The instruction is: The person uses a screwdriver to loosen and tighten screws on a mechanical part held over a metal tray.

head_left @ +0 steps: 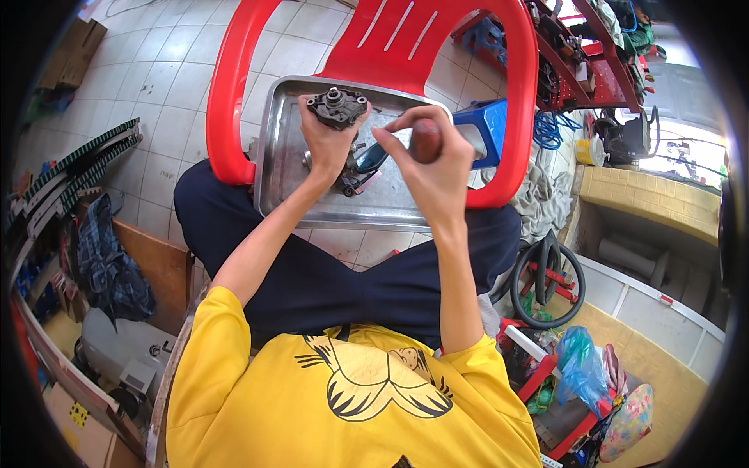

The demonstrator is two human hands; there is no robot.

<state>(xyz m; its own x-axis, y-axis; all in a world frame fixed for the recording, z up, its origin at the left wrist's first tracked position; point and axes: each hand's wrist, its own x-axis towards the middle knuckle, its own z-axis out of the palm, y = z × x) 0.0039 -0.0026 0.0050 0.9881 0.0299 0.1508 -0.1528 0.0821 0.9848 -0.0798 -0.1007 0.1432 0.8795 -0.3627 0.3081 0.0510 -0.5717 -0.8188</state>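
Note:
My left hand [328, 144] is closed round a dark metal mechanical part [337, 107], its flat face turned up with a short round shaft standing at the middle. My right hand [437, 168] grips a tool by its rounded red-brown handle [425, 140], seen almost end-on; its working end is hidden. The right thumb and forefinger reach toward the metal part, with a gap between. Both hands are above a shallow metal tray [390, 217] resting on a red plastic chair [382, 47]. Several loose metal parts [355, 183] lie in the tray, partly covered by my left hand.
A blue plastic stool [488, 129] stands right of the chair, with a coiled blue hose [552, 129] beyond it. Red metal shelving [612, 74] holds tools at the far right. A black rubber ring [579, 292] and plastic bags [581, 363] lie near my right side.

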